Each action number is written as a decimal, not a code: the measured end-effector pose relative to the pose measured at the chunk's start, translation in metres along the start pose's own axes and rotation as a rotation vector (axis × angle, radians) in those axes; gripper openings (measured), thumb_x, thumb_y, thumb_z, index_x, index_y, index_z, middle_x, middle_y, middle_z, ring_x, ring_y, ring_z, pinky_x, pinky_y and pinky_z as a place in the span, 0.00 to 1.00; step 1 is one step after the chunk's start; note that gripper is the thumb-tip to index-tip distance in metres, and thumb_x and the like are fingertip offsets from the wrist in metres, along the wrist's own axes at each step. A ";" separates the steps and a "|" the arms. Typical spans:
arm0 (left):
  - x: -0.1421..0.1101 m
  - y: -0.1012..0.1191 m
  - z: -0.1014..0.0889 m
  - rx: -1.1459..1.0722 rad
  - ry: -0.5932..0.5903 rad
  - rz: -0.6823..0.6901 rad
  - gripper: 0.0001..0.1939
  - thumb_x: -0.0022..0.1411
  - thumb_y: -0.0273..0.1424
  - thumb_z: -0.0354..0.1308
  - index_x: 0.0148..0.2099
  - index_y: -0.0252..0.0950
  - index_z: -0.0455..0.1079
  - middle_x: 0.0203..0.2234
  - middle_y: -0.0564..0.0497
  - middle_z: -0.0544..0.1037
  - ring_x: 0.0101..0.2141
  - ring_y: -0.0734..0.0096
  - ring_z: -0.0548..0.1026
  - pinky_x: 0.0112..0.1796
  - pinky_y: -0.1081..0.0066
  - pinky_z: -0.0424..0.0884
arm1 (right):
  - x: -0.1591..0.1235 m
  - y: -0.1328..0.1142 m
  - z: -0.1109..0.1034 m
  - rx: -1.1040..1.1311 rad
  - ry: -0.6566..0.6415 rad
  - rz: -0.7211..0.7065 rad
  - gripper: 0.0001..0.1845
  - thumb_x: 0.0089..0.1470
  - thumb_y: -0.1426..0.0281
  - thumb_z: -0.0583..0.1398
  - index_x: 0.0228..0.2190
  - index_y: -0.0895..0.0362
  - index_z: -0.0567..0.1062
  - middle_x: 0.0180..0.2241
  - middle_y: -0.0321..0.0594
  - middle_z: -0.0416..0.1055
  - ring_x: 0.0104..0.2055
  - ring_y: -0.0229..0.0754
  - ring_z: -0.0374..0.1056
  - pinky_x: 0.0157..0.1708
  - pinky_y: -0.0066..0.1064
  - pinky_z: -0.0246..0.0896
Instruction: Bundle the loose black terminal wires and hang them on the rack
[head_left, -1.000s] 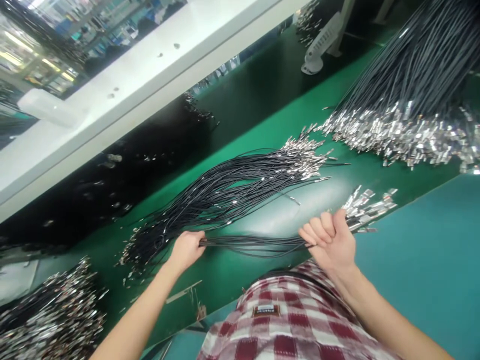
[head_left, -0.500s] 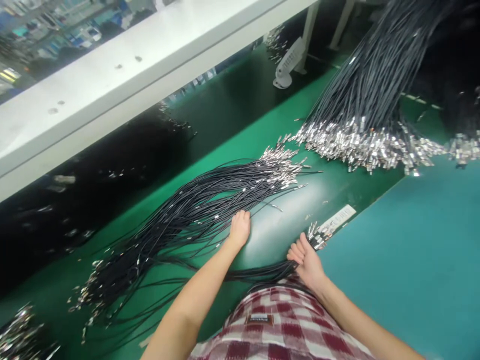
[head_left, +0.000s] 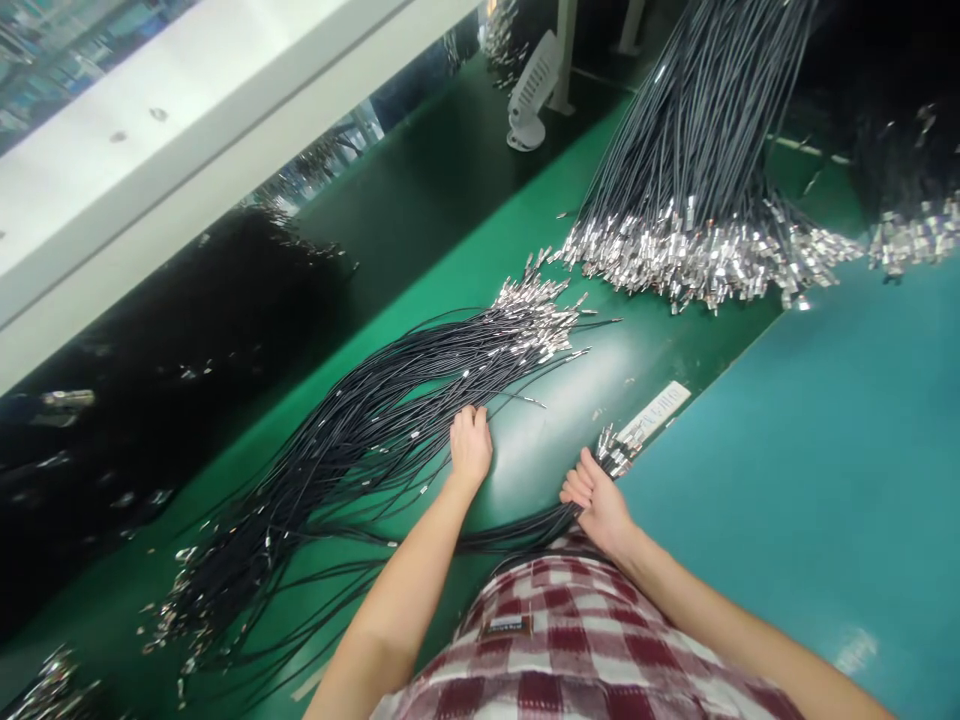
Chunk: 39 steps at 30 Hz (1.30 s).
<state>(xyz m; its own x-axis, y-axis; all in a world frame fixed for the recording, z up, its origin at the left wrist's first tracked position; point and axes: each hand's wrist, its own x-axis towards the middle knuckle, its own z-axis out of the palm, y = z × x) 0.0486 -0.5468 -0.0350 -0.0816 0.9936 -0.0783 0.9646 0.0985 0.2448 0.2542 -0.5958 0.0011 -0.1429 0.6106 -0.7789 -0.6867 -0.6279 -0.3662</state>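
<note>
My right hand (head_left: 596,500) is closed around a bundle of thin black cables (head_left: 517,530), close to my shirt. Their silvery metal ends (head_left: 616,450) stick out past the thumb, and the other ends trail off to the left under my left forearm. At the near edge of a larger pile of black cables (head_left: 375,410), my left hand (head_left: 471,445) has its fingers curled down onto the strands. Its fingertips are partly hidden, so how many cables it grips cannot be made out. Metal connectors (head_left: 536,315) fan out at the pile's upper right end.
A thick hank of black cables (head_left: 697,120) with metal ends lies at upper right. A white printed label strip (head_left: 656,415) is at the green table's (head_left: 555,450) edge. A white beam (head_left: 187,130) crosses the upper left. A small white fan-like object (head_left: 534,95) stands behind.
My left hand let go of the bundle and moved right and up to the pile's edge. My right hand keeps the bundle, now nearer my body. The view has shifted, and the label strip now shows.
</note>
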 end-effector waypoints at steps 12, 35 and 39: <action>0.008 0.014 0.003 0.046 0.032 -0.061 0.22 0.65 0.24 0.43 0.60 0.31 0.61 0.54 0.35 0.67 0.51 0.50 0.66 0.49 0.54 0.65 | -0.003 -0.001 -0.002 0.011 -0.001 0.020 0.34 0.54 0.54 0.63 0.15 0.54 0.48 0.13 0.26 0.41 0.16 0.31 0.36 0.18 0.29 0.50; -0.063 0.060 -0.002 -0.022 -0.263 0.286 0.04 0.64 0.25 0.49 0.40 0.35 0.64 0.39 0.42 0.71 0.43 0.56 0.70 0.44 0.58 0.68 | 0.002 -0.004 -0.007 0.165 0.132 0.057 0.26 0.55 0.57 0.63 0.17 0.55 0.59 0.11 0.24 0.43 0.15 0.30 0.38 0.17 0.25 0.49; -0.046 0.070 0.000 -0.264 -0.321 0.307 0.06 0.60 0.22 0.51 0.33 0.37 0.60 0.32 0.46 0.71 0.37 0.61 0.71 0.42 0.61 0.68 | -0.007 -0.005 -0.005 0.105 -0.024 0.017 0.26 0.52 0.56 0.66 0.16 0.56 0.60 0.13 0.25 0.44 0.16 0.30 0.38 0.20 0.25 0.51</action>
<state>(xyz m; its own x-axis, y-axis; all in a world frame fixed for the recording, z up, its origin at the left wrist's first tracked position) 0.1202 -0.5859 -0.0141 0.3167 0.9159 -0.2464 0.8323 -0.1438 0.5354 0.2625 -0.5990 0.0057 -0.1715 0.6121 -0.7719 -0.7547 -0.5853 -0.2965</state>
